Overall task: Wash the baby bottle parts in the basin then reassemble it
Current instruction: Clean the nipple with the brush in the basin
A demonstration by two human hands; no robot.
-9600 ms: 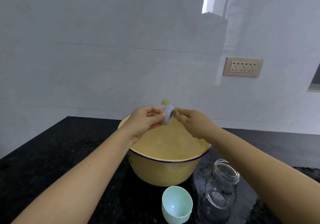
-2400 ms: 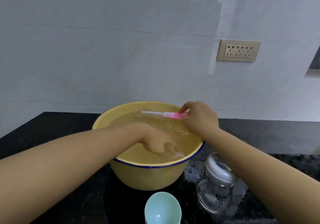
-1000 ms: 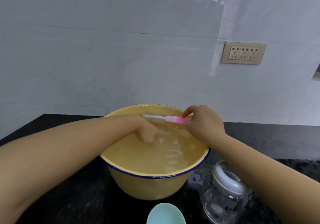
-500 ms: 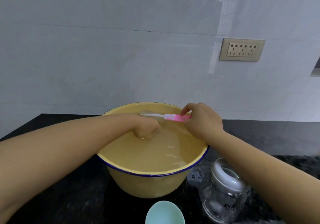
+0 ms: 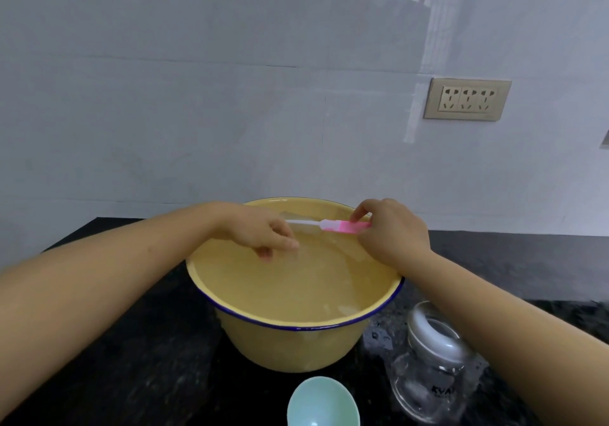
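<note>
Brush (image 5: pixel 333 226): light, stiff, prob. slippery wet; pinched at pink handle by right hand (image 5: pixel 392 231). Left hand (image 5: pixel 260 234): loosely curled over basin (image 5: pixel 290 350), nothing seen held.

Single head-worn view, angled forward and down, close above basin (image 5: pixel 296 328)

both arms extended forward; left hand (image 5: pixel 263 234) palm down, fingers loosely curled; right hand (image 5: pixel 390 233) pinches brush (image 5: pixel 342 226).

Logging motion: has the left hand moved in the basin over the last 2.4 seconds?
Yes. The left hand shifted from the near rim of the basin toward its far rim.
</note>
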